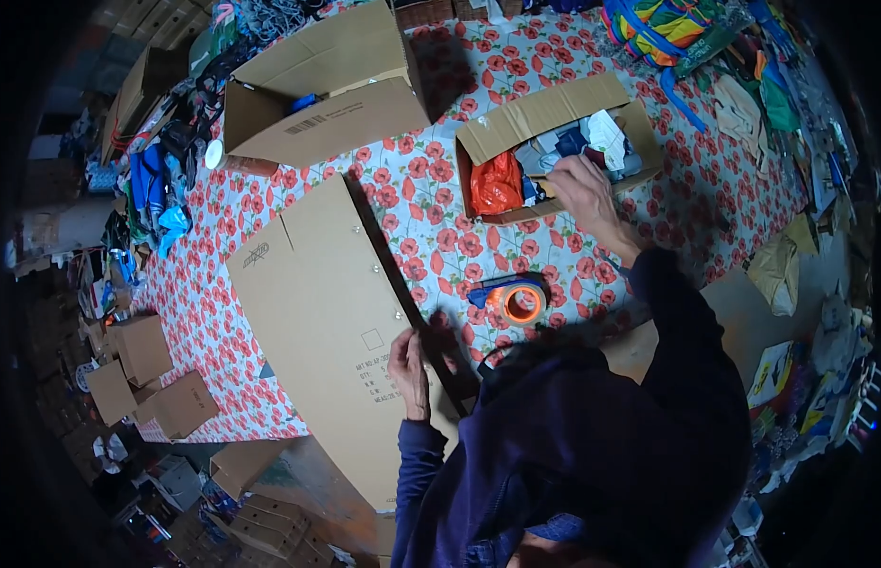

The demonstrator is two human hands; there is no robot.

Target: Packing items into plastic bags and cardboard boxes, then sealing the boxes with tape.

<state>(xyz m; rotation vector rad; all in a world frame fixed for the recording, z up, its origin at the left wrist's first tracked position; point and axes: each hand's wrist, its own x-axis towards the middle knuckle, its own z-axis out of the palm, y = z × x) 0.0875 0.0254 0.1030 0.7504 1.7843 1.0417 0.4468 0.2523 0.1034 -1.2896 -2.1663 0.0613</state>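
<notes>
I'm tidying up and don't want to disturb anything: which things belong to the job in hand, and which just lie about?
Probably the job:
open box, right hand over it
flat cardboard, left hand near its edge
possibly orange tape

Apparently lying about:
larger open box
multicoloured bundle
small cartons, left

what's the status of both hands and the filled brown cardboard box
Right hand at filled brown cardboard box. Left hand over flat brown cardboard. Round orange tape roll clear of both.
</notes>
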